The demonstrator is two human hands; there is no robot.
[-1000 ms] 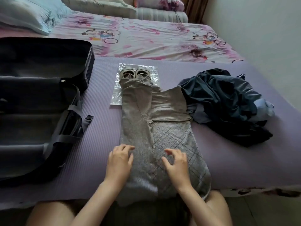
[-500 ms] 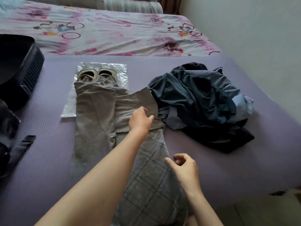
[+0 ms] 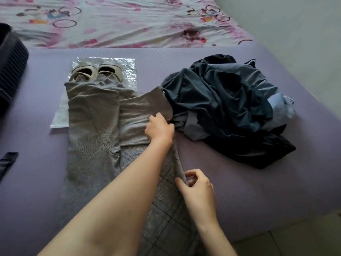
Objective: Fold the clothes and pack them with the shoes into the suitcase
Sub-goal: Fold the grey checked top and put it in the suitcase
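Note:
A grey knitted garment (image 3: 92, 130) with a checked lower part lies lengthwise on the purple mat (image 3: 239, 191). My left hand (image 3: 159, 129) reaches across it and grips the folded sleeve at its right edge. My right hand (image 3: 196, 183) pinches the garment's right hem nearer to me. A pair of beige shoes (image 3: 96, 71) lies on a clear plastic bag (image 3: 127, 71) at the garment's far end, partly under it. The black suitcase (image 3: 11, 71) shows only as a corner at the left edge.
A heap of dark blue and black clothes (image 3: 230, 108) lies to the right, touching the sleeve. A black strap buckle (image 3: 8, 157) lies at the left. A floral bedsheet (image 3: 129, 21) covers the bed behind. The mat's right edge drops to the floor.
My left hand moved from the sleeve's middle to its right edge. My right hand went forward and took the hem. The camera moved closer.

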